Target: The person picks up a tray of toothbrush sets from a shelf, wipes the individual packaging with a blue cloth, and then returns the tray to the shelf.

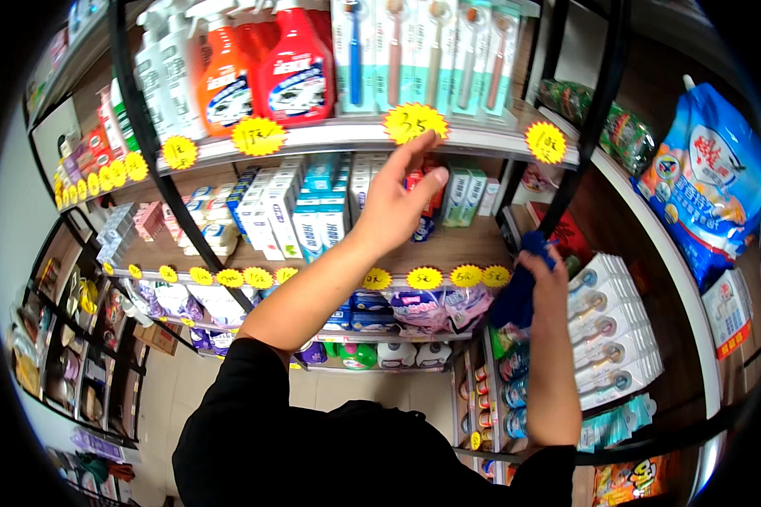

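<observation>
Raised before the shelving, my left hand point(396, 203) has its fingers apart and nothing in it. Its fingertips overlap the lower edge of a yellow starburst price tag point(415, 120) on the upper shelf's front; whether they touch is unclear. Boxed toothpaste point(320, 215) stands on the shelf behind that hand. A dark blue cloth point(517, 295) hangs bunched in my right hand point(543, 266), close to the black shelf post at the corner. Above are red spray bottles point(297, 70) and packaged toothbrushes point(394, 57).
A black metal post point(187, 222) crosses the left side of the shelves. Stacked boxed toothbrushes point(615, 336) lie right of my right forearm. Beyond them stands a blue detergent bag point(704, 177). Packs and bottles fill the lower shelves, above a tiled floor point(330, 390).
</observation>
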Demonstrator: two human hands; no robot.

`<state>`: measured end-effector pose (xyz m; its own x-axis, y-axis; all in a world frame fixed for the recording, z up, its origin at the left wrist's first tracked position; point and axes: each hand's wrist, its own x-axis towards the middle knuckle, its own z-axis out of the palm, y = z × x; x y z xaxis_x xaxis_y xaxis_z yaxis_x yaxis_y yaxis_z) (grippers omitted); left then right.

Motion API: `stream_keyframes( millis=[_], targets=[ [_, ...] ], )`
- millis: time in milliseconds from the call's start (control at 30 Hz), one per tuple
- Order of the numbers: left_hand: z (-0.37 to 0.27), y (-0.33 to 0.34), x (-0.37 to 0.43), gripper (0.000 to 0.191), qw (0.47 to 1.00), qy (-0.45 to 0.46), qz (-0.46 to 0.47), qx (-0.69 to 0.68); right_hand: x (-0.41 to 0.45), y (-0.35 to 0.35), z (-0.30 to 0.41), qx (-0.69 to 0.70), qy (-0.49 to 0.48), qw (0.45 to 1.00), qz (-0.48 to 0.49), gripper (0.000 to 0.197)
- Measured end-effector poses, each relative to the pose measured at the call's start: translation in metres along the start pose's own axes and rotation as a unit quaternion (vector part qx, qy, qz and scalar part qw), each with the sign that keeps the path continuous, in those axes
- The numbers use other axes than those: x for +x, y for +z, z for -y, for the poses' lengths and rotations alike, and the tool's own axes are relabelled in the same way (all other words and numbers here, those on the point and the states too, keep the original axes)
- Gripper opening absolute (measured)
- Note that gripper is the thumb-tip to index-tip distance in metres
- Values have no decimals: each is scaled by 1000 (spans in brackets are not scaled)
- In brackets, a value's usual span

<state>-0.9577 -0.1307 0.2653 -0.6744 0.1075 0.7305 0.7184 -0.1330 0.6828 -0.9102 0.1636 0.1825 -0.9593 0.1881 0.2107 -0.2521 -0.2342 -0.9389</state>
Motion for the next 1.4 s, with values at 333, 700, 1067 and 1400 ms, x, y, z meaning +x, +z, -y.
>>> stream_keyframes(
  millis=[333,700,1067,1400],
  targets=[
    [-60,-72,111,81,909,198,-168,325,115,75,136,-21,-159,983,88,42],
    [-87,-79,192,84,900,72,-236,360,249,107,213,-127,-212,964,98,23],
    [-92,-83,234,84,920,-34,-296,255,294,145,232,-133,-194,959,159,31],
    [-105,-77,237,80,908,-69,-321,260,281,158,235,-152,-178,961,148,36]
  ],
)
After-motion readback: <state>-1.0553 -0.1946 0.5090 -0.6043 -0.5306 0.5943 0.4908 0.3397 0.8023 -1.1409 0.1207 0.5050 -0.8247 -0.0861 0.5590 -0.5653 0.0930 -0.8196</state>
